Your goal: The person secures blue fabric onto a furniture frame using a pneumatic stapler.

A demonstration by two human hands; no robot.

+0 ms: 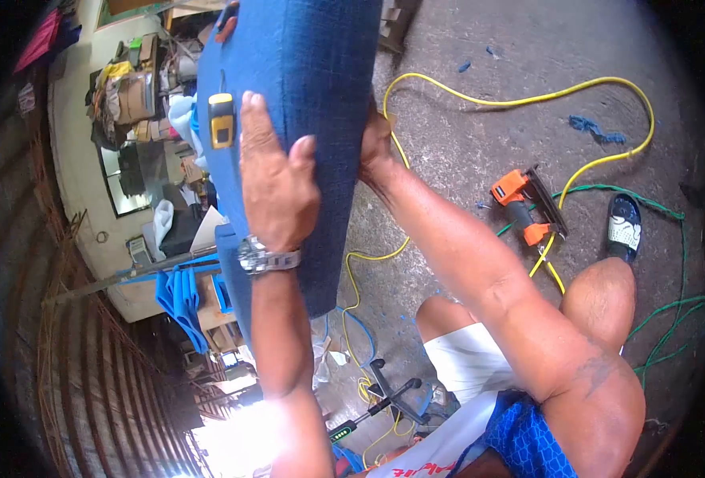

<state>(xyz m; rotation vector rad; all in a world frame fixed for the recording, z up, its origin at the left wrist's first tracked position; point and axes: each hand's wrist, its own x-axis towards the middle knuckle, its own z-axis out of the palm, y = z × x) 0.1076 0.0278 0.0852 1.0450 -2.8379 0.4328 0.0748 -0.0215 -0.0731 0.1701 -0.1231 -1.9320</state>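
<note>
A large blue fabric-covered piece, like an upholstered seat part, rises upright in front of me. My left hand, with a metal watch on its wrist, lies on its face, fingers stretched and thumb apart. Beside those fingertips a yellow and dark tape measure rests against the blue fabric. At the piece's right side my right hand holds the edge; its fingers are mostly hidden behind the fabric. Near the top left edge is a small orange and dark item I cannot make out.
An orange nail gun lies on the concrete floor, joined to a yellow hose that loops across it. A green cord runs at the right. Blue fabric scraps are scattered. Cluttered shelves stand at left.
</note>
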